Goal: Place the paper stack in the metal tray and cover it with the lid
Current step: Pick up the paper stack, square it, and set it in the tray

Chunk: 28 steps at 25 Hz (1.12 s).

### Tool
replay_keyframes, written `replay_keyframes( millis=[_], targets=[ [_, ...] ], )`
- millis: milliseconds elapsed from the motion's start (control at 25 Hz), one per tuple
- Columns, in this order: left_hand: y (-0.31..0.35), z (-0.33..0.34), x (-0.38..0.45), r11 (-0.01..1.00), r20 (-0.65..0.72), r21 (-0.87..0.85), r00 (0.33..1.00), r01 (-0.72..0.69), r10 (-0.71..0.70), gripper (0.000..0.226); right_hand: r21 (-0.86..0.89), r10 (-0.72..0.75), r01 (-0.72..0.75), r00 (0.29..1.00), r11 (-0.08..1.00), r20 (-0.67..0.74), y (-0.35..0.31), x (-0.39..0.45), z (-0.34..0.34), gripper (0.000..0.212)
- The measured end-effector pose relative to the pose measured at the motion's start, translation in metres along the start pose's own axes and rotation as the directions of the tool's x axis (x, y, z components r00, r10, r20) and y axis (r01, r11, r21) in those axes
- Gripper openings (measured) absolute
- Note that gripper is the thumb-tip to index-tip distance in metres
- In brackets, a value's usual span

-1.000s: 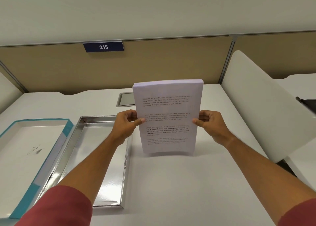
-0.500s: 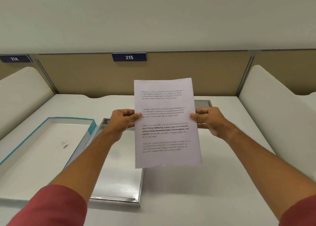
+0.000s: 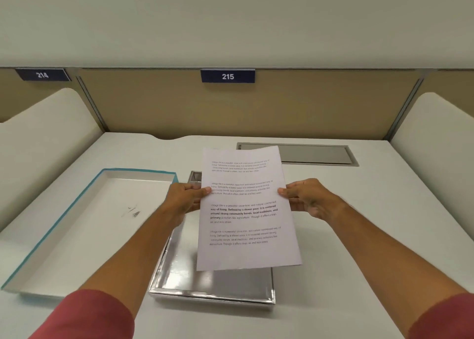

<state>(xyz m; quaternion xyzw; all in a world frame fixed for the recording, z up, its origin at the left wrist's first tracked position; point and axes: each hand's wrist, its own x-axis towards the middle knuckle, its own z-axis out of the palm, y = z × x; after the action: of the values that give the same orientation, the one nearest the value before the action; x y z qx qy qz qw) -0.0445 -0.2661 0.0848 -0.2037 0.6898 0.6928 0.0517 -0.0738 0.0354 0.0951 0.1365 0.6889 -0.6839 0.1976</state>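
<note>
I hold a white paper stack (image 3: 246, 210) with printed text in the air over the metal tray (image 3: 213, 284). My left hand (image 3: 183, 200) grips its left edge and my right hand (image 3: 305, 197) grips its right edge, thumbs on top. The stack tilts toward me and covers most of the shiny tray, which sits on the white desk just below. The lid (image 3: 84, 225), a shallow white box with a teal rim, lies upside down on the desk to the left of the tray.
A grey metal cable flap (image 3: 315, 153) is set into the desk behind the paper. White curved dividers (image 3: 38, 148) stand at both sides. A tan partition with a "215" sign (image 3: 227, 76) closes the back.
The paper stack has come leftward and lower, from right of the tray to above it. It has tipped from upright toward flat. My view has swung left.
</note>
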Motion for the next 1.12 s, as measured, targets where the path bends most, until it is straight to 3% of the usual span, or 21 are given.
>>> replay_keyframes(
  millis=[320, 480, 560, 880, 1120],
  targets=[
    [-0.03, -0.038, 0.042, 0.975, -0.086, 0.159, 0.986, 0.154, -0.142, 0.027, -0.048, 0.155, -0.168, 0.967, 0.985, -0.202, 0.039, 0.016, 0.072, 0.022],
    [-0.041, -0.034, 0.052, 0.94, -0.105, 0.291, 0.983, 0.178, -0.153, 0.025, -0.086, 0.162, -0.194, 0.943, 0.977, -0.29, 0.051, 0.026, 0.085, 0.012],
    [-0.047, -0.03, 0.056, 0.915, -0.108, 0.363, 0.984, 0.173, -0.144, 0.03, -0.14, 0.136, -0.191, 0.933, 0.971, -0.334, 0.056, 0.033, 0.09, 0.018],
    [-0.058, -0.031, 0.056, 0.777, -0.163, 0.603, 0.982, 0.179, -0.099, 0.032, -0.412, 0.045, -0.224, 0.916, 0.883, -0.399, 0.075, 0.044, 0.112, 0.02],
    [-0.055, -0.021, 0.049, 0.578, -0.078, 0.812, 0.997, 0.077, -0.023, 0.031, -0.573, -0.011, -0.243, 0.915, 0.783, -0.403, 0.078, 0.046, 0.12, 0.018]
  ],
)
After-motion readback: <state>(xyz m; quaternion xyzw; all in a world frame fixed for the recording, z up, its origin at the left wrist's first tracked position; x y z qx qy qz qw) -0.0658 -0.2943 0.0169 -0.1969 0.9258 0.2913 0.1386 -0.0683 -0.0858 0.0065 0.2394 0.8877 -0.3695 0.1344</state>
